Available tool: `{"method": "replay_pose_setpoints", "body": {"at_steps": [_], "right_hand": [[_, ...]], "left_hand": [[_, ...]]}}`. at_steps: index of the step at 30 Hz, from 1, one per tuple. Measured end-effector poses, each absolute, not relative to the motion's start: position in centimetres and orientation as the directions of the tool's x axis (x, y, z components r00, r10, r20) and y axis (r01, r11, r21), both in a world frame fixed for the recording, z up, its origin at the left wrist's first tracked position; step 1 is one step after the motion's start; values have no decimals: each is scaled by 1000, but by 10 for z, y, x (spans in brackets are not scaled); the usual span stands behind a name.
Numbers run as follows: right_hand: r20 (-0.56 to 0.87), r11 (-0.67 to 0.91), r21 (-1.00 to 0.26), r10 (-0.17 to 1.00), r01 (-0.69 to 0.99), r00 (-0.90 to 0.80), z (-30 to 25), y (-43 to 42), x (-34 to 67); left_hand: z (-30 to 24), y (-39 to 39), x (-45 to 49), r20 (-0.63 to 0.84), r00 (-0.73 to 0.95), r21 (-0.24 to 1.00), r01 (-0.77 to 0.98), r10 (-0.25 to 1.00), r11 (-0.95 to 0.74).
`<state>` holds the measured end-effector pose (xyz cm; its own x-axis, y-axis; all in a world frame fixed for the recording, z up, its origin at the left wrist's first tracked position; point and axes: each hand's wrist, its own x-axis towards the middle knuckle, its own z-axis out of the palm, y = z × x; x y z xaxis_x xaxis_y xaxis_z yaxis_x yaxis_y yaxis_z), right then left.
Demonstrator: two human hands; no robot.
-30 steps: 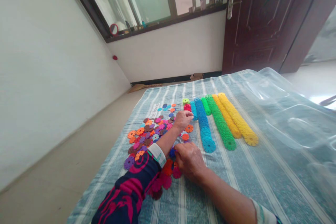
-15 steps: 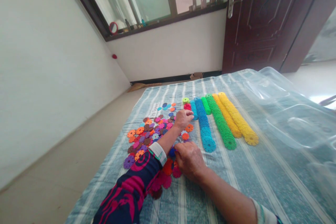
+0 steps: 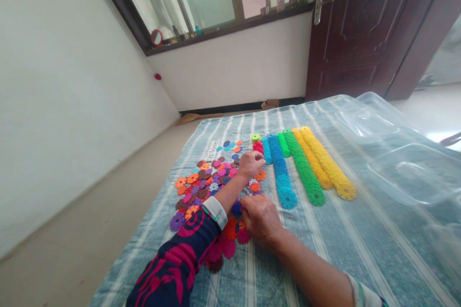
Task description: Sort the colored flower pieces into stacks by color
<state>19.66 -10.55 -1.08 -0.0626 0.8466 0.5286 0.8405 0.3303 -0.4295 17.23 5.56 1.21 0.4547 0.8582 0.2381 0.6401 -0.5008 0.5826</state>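
My left hand [image 3: 251,164] reaches forward over the pile, its fingers pinched at the near end of a short row of red notched plastic discs [image 3: 257,147]. Whatever lies between those fingertips is hidden. Closer to me, my right hand [image 3: 262,220] has its fingers curled down at the right edge of the mixed pile of discs [image 3: 200,184]. A dark blue disc [image 3: 236,208] shows right at its fingertips; whether it is gripped is unclear. Orange and magenta discs [image 3: 228,248] lie beneath and between my forearms.
Overlapping rows of blue discs [image 3: 279,168], green discs [image 3: 304,172] and yellow discs [image 3: 329,163] lie to the right. A lime disc [image 3: 255,137] tops the red row. Clear plastic containers [image 3: 414,172] stand at the right on the striped cloth [image 3: 360,249].
Both hands stay in nearly the same place, with only a slight shift of the left fingers. The whole view has shifted a little.
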Motion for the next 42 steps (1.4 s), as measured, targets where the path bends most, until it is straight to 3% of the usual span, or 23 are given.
{"method": "replay_pose_setpoints", "body": {"at_steps": [4, 7, 12, 20, 26, 37, 39, 42], "right_hand": [[538, 333, -432, 841, 838, -57, -12, -105, 196], [539, 326, -431, 841, 842, -50, -11, -106, 196], [551, 326, -433, 834, 840, -40, -12, -106, 195], [569, 346, -424, 821, 837, -52, -18, -105, 196], [583, 353, -416, 811, 838, -52, -17, -105, 195], [555, 326, -437, 831, 838, -34, -14, -106, 195], [539, 316, -443, 842, 839, -33, -12, -106, 195], [522, 308, -440, 852, 844, -39, -11, -105, 195]], "left_hand": [[15, 68, 156, 217, 375, 597, 680, 901, -426], [18, 82, 137, 278, 309, 481, 774, 909, -410], [27, 111, 100, 291, 133, 271, 938, 947, -215], [29, 150, 71, 174, 165, 40, 984, 971, -175], [26, 162, 69, 106, 161, 13, 987, 981, -163], [39, 143, 57, 200, 185, -33, 983, 962, -182], [44, 135, 58, 236, 192, 3, 980, 953, -198], [46, 119, 66, 271, 244, 173, 939, 931, -296]]}}
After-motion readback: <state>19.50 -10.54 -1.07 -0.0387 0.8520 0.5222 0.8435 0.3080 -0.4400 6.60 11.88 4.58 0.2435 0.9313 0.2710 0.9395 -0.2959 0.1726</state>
